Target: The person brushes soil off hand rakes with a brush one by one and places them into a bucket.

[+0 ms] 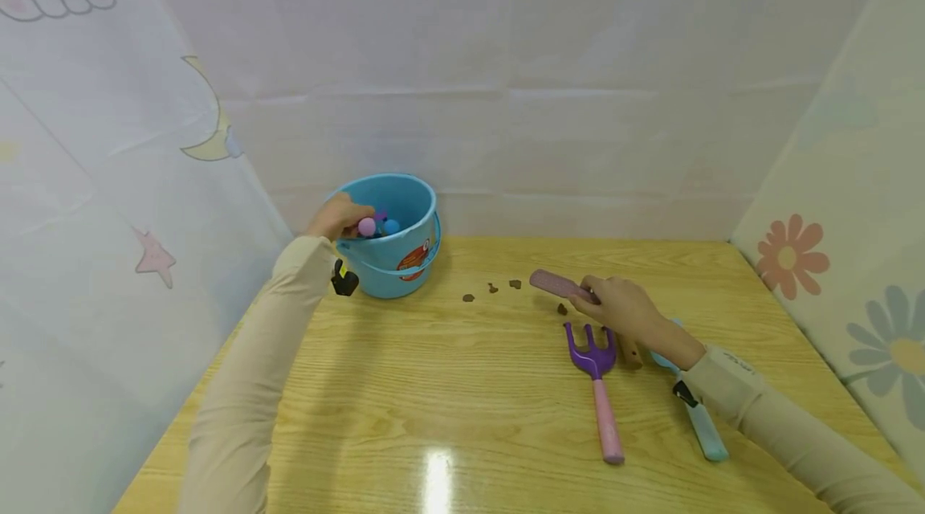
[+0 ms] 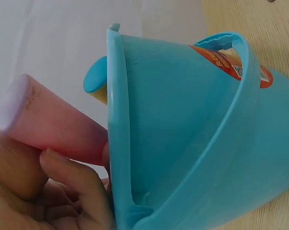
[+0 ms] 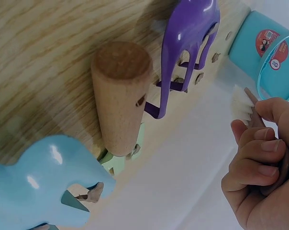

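A brush (image 1: 555, 283) is over the table (image 1: 405, 385), the right hand's (image 1: 621, 309) fingers curled closely round its handle; its pale bristles show only from the right wrist. At the blue bucket's (image 1: 376, 279) rim, the left hand (image 1: 338, 217) pinches a pink handle (image 2: 58, 124), which the head view shows mostly end-on. A purple fork (image 1: 594, 360) lies near the right hand.

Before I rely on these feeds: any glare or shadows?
Head view: bright glare on the table, soft shadow in front of the bucket; right wrist view: highlights on the purple fork and blue tool; left wrist view: no strong glare.
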Demonstrator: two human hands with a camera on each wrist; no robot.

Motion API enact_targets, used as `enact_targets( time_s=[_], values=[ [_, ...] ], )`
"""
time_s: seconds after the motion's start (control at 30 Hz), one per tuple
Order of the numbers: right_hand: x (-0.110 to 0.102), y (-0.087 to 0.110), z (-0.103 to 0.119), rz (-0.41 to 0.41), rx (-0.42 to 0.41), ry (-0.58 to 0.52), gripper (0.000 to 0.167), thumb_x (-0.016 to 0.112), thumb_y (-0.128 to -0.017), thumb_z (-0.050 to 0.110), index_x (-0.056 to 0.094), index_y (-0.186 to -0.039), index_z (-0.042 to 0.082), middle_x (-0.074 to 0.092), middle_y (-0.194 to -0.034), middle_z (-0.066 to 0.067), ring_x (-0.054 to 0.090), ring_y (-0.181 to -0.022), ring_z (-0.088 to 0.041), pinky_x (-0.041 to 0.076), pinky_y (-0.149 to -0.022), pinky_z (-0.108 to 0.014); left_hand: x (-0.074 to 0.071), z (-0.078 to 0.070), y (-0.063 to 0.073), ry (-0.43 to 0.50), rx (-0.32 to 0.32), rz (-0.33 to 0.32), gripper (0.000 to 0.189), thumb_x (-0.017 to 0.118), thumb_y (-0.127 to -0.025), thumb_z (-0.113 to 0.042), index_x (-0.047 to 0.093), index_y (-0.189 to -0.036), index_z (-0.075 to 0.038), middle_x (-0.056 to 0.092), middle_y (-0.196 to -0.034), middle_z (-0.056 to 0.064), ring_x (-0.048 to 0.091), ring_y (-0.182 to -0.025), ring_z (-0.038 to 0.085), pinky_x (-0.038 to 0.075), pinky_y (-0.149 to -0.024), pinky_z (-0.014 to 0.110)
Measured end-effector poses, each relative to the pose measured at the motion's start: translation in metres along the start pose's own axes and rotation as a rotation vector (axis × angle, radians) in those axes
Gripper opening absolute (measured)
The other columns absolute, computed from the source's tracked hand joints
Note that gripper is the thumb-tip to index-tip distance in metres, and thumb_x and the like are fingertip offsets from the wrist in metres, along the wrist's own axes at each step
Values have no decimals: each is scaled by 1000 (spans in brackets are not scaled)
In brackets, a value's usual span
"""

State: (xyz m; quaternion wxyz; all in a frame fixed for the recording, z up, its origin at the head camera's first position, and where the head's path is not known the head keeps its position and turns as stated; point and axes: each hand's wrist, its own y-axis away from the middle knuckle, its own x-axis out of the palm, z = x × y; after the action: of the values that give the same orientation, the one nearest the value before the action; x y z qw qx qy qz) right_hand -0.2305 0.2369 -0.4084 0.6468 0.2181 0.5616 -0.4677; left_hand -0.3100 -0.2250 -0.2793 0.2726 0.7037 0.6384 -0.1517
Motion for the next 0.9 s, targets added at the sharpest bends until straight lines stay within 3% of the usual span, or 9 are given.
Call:
enact_targets(
  time_s=[0.27, 0.53, 0.77, 0.9],
  values=[
    [0, 1, 0, -6, 0, 2, 22, 64, -97, 22, 66, -95, 0, 37, -53, 7, 28, -44, -4, 22, -43, -20, 6, 5, -17, -230, 0, -142, 22, 60, -79, -8, 45, -64, -10, 41, -48, -2, 38, -39, 7, 34, -43, 21],
    [3, 1, -1, 8, 15, -10, 22, 64, -97, 22, 66, -96, 0, 41, -54, 7, 32, -44, -4, 25, -43, -20, 9, 10, -19, -423, 33, -188, 24, 63, -80, -14, 48, -61, -12, 43, -48, -2, 42, -44, 10, 37, -49, 26],
    [4, 0, -3, 17, 35, -14, 23, 63, -98, 23, 66, -99, 0, 41, -54, 7, 33, -44, -5, 25, -43, -21, 11, 12, -20, -474, 46, -229, 24, 63, -77, -13, 48, -58, -13, 42, -49, -2, 44, -49, 14, 37, -51, 28],
    [4, 0, -1, 17, 31, -23, 23, 63, -98, 23, 66, -99, 0, 42, -54, 7, 33, -45, -5, 25, -43, -22, 12, 12, -18, -467, 33, -283, 17, 57, -79, -11, 51, -63, -11, 49, -55, 1, 50, -59, 20, 38, -53, 30]
  ],
)
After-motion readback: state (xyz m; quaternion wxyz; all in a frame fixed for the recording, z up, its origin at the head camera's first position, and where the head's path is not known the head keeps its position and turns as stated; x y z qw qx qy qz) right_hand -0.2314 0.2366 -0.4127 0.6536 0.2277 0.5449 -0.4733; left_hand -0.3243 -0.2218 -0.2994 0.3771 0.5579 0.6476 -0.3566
